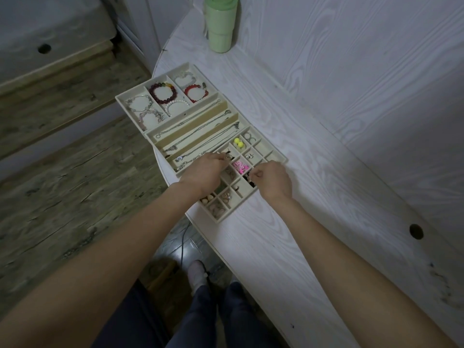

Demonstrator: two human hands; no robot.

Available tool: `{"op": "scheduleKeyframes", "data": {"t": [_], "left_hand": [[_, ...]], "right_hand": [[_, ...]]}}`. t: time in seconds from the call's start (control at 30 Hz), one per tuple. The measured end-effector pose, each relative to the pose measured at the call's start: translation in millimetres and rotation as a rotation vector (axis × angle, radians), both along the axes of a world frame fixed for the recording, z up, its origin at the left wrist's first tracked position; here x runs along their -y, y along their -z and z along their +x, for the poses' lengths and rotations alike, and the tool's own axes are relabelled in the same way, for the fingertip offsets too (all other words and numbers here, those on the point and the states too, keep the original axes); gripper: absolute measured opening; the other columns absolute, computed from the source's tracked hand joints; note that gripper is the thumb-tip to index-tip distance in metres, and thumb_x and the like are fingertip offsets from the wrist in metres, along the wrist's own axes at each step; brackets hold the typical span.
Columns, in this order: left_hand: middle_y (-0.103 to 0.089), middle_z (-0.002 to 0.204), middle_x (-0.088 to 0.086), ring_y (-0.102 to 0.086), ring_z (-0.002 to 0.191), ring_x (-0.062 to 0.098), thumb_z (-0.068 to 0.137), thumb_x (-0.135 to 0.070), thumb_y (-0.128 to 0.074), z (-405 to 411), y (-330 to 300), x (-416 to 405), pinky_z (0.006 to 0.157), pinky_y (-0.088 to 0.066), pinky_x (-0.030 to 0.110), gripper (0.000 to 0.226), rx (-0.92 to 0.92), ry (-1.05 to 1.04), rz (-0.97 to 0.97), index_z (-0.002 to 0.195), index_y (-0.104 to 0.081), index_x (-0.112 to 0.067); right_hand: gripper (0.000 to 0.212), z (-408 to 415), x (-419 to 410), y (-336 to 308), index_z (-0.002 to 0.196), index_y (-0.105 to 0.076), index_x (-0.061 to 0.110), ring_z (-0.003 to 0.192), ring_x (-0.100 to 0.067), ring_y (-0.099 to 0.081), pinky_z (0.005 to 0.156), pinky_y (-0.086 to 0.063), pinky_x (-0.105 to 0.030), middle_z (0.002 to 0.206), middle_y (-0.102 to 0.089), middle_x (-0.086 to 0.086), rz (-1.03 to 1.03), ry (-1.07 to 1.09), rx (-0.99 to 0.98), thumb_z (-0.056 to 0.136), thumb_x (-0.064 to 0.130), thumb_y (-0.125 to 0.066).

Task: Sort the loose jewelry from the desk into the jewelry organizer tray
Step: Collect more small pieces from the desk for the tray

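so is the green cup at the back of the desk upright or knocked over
Upright. The green cup stands on its base on the desk, lid end up, well behind the organizer tray.

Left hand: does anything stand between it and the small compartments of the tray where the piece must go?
Nothing visible does. The left hand pinches a small dark piece directly above the open grid compartments of the tray; no lid or object covers them. The right hand works beside it, apart.
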State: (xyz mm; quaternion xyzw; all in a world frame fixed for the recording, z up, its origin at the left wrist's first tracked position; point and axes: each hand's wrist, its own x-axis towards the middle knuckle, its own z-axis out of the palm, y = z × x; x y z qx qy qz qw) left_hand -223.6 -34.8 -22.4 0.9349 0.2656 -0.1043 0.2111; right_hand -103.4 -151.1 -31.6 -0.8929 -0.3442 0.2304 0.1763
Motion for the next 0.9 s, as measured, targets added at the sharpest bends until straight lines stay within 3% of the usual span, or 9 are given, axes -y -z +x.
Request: {"op": "scheduleKeyframes", "data": {"t": [0.27,0.47,0.57,0.67,0.73,0.9], "left_hand": [[-0.028,0.154,0.000,-0.025,0.140,0.019,0.092,0.004,-0.039,-2,0,-1,0.111,-0.024,0.027,0.057,0.018,0.010,0.010,0.145,-0.035,-0.015],[-0.033,0.152,0.002,-0.026,0.140,0.020,0.090,0.007,-0.039,-5,-2,0,0.112,-0.024,0.030,0.059,0.016,0.042,0.024,0.145,-0.035,-0.015],[-0.045,0.144,0.005,-0.039,0.131,0.025,0.092,-0.001,-0.044,1,-2,7,0.106,-0.037,0.037,0.053,0.046,0.049,0.051,0.141,-0.042,-0.021],[-0.057,0.126,0.009,-0.053,0.111,0.028,0.090,-0.004,-0.046,17,-13,23,0.086,-0.047,0.037,0.047,0.030,0.115,0.064,0.134,-0.050,-0.019],[-0.059,0.121,0.012,-0.055,0.108,0.030,0.090,-0.005,-0.044,30,-21,37,0.082,-0.046,0.037,0.042,0.005,0.168,0.079,0.130,-0.052,-0.017],[-0.053,0.133,0.009,-0.052,0.119,0.029,0.094,-0.018,-0.041,66,-33,87,0.094,-0.043,0.036,0.040,-0.084,0.169,-0.061,0.133,-0.050,-0.019]], "right_hand": [[0.020,-5,-6,8,0.078,-0.074,0.003,0.081,-0.021,-0.067,0.062,-0.043,-0.021,0.085,-0.072,-0.012,-0.019,0.021,-0.003,0.088,0.000,-0.057],[0.020,-6,-4,-2,0.080,-0.074,0.003,0.080,-0.025,-0.067,0.068,-0.057,-0.035,0.091,-0.071,-0.012,0.009,0.034,0.015,0.088,0.003,-0.055],[0.022,-5,5,-11,0.079,-0.071,0.009,0.078,-0.024,-0.063,0.062,-0.053,-0.034,0.093,-0.066,-0.008,0.021,0.061,0.037,0.091,0.010,-0.053],[0.021,-4,24,-18,0.086,-0.070,0.012,0.085,-0.022,-0.061,0.068,-0.053,-0.035,0.100,-0.063,-0.007,0.067,0.125,0.048,0.093,0.014,-0.050],[0.021,-2,42,-24,0.092,-0.070,0.010,0.089,-0.024,-0.060,0.075,-0.052,-0.038,0.101,-0.062,-0.010,0.087,0.164,0.035,0.094,0.014,-0.050],[0.022,7,110,-43,0.105,-0.069,0.005,0.098,-0.024,-0.064,0.089,-0.049,-0.035,0.106,-0.069,-0.009,0.081,0.288,-0.053,0.095,0.012,-0.051]]}}
